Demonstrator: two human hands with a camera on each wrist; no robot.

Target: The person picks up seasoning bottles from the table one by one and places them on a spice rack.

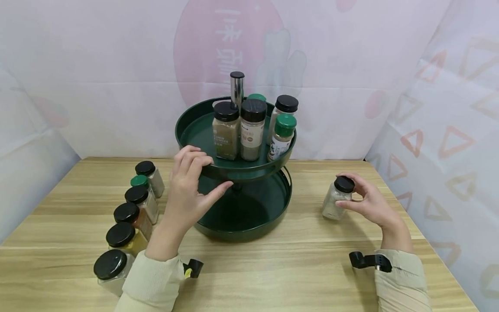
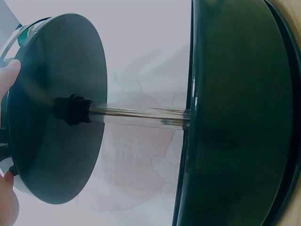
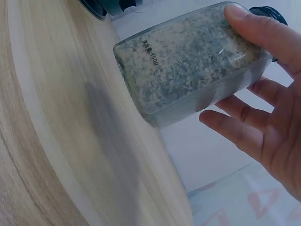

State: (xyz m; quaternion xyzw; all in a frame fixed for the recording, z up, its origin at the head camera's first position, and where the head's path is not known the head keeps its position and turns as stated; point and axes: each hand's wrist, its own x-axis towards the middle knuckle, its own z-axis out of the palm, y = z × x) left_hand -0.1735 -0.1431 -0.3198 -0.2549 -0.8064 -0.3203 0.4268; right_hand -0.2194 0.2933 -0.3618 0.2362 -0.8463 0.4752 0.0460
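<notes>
In the head view, a dark green two-tier turntable rack (image 1: 239, 174) stands mid-table. My left hand (image 1: 185, 195) holds the front-left rim of its upper tray, fingers curled over the edge and thumb below it. The left wrist view shows the upper tray's underside (image 2: 61, 155) and the metal post (image 2: 141, 115) down to the lower tray (image 2: 240, 94). On the right, my right hand (image 1: 368, 201) grips a clear square spice jar (image 1: 331, 203) with a black lid, tilted. Up close, pale flakes with green bits fill this jar (image 3: 188, 66), raised over the table with its shadow beneath.
On the upper tray stand several spice jars, among them a cumin powder jar (image 1: 226, 138) and a green-capped bottle (image 1: 280, 141). The lower tray (image 1: 241, 216) holds nothing visible. Several jars, such as a yellow one (image 1: 134, 245), line the table's left side. Printed cloth (image 1: 128, 112) hangs behind.
</notes>
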